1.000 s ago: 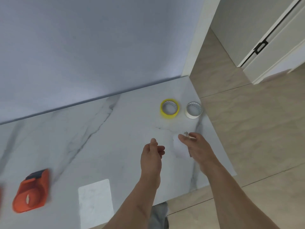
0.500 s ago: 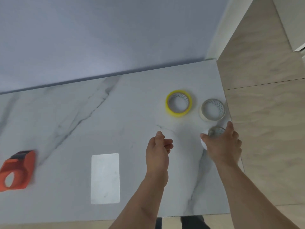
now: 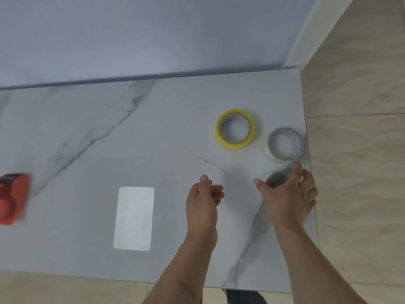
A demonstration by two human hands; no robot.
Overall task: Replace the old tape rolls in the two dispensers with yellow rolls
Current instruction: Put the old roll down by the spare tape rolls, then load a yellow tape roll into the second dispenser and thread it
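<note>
While the right hand (image 3: pixel 287 196) grips a blurred clear roll (image 3: pixel 276 179) near the surface (image 3: pixel 153 128) edge at 3 o'clock, left hand (image 3: pixel 202 199) hangs loosely curled, empty. Yellow roll (image 3: pixel 235 129) lies at 1 o'clock; orange dispenser (image 3: pixel 12 198) at 9. Risk: roll set down there could tip off the edge.

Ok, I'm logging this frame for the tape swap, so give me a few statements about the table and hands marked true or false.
1. The yellow roll lies flat on the table. True.
2. The right hand is empty. False: it is on a clear roll.
3. The pale roll sits near the table's right edge. True.
4. The left hand holds the orange dispenser. False: the dispenser lies far left, untouched.
</note>
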